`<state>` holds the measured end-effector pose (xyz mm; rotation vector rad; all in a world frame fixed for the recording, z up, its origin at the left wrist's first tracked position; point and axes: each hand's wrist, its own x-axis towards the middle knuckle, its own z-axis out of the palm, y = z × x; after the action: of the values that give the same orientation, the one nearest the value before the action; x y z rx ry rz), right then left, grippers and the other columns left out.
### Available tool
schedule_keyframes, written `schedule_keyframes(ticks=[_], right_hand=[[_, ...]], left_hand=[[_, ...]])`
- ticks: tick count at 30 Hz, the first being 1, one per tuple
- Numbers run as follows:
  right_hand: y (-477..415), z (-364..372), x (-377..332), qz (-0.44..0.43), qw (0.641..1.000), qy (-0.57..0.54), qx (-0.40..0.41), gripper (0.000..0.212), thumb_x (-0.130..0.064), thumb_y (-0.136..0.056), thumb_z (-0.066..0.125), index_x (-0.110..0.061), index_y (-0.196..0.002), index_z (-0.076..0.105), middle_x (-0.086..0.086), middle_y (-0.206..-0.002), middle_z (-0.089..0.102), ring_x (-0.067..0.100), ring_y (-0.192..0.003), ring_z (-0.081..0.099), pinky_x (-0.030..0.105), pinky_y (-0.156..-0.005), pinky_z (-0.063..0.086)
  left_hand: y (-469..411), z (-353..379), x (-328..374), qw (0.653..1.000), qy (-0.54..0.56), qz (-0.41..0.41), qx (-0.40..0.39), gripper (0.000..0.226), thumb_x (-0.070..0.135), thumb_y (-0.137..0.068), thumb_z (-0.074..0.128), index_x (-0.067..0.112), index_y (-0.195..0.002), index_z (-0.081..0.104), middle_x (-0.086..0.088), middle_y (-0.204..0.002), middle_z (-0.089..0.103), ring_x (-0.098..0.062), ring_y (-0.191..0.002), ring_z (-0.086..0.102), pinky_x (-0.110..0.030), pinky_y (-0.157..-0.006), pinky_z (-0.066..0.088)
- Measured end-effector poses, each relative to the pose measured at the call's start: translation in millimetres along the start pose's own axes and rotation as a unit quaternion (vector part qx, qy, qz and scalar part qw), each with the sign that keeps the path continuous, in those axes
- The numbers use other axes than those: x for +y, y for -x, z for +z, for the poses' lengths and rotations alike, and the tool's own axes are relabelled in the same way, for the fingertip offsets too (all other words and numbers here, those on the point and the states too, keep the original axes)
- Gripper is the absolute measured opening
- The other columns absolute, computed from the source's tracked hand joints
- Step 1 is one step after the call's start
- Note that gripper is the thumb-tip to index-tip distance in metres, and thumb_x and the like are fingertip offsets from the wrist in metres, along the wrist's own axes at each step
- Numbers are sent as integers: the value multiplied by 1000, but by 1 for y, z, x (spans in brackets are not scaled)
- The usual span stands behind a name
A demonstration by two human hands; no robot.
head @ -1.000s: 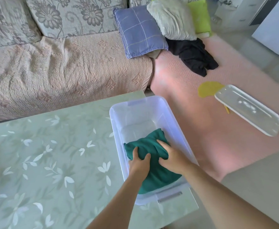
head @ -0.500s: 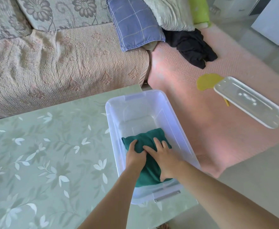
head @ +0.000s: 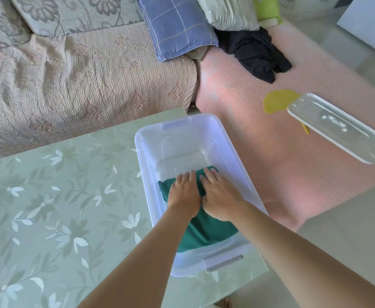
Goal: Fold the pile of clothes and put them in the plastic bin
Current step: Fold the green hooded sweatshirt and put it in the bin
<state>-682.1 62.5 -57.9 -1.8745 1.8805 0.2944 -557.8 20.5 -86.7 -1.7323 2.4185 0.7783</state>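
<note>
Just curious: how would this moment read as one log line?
step: pressing green garment flat | place: plastic bin | left hand: palm down | right hand: palm down

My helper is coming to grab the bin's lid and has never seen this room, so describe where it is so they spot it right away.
Start at the pink-covered sofa section to the right of the table. The lid lies flat there, beyond the plastic bin, partly covering a yellow fan. It is the only clear, rigid rectangle among soft cushions and a crumpled black garment.
</note>
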Motion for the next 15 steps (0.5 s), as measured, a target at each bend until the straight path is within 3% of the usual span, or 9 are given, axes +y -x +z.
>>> schedule_keyframes(ticks=[3, 6, 8, 11, 13, 15], right_hand=[[-8, 20, 6, 50, 984, -153, -79, 63, -40, -107, 21, -20, -159, -7, 2, -166, -18, 15, -153, -13, 34, -123, -4], [-12, 38, 15, 82, 977, -177, -85, 65, -51, -105, 21, -29, -159, -6, -5, -165, -19, 12, -152, -12, 35, -124, -2], [-15, 38, 15, 88, 977, -178, -83, 65, -52, -104, 22, -31, -159, -5, -6, -166, -16, 11, -153, -9, 35, -124, 0], [-16, 35, 11, 86, 985, -128, -76, 66, -52, -103, 21, -29, -159, -6, -2, -166, -15, 15, -153, -8, 37, -124, 2], [-16, 39, 10, 87, 990, -96, -64, 67, -54, -103, 20, -30, -159, -7, 1, -166, -17, 17, -153, -9, 39, -124, 3], [-15, 38, 10, 86, 989, -96, -70, 67, -54, -103, 19, -31, -159, -8, 2, -166, -16, 18, -153, -9, 39, -124, 4]], left_hand=[[-2, 33, -22, 993, -39, -26, -109, 57, 40, -101, 19, 26, -156, 8, 1, -163, 0, -32, -149, 1, -49, -121, 10], [-11, 48, -39, 984, -62, -52, -157, 55, 34, -101, 24, 22, -154, 16, -10, -164, -3, -43, -147, -2, -57, -119, 10], [-14, 41, -34, 987, -39, -57, -147, 50, 26, -102, 28, 14, -150, 23, -15, -162, 4, -42, -146, 6, -54, -118, 16], [-10, 33, -27, 988, -34, -97, -116, 58, 39, -99, 17, 16, -153, 21, -12, -162, 9, -34, -146, 10, -47, -118, 18], [-11, 39, -27, 986, -53, -95, -126, 68, 45, -93, 4, 17, -152, 22, -9, -164, 2, -37, -147, 4, -49, -119, 14], [-15, 30, -28, 980, -58, -76, -176, 59, 40, -96, 12, 14, -145, 32, -12, -162, 7, -43, -144, 11, -54, -116, 19]])
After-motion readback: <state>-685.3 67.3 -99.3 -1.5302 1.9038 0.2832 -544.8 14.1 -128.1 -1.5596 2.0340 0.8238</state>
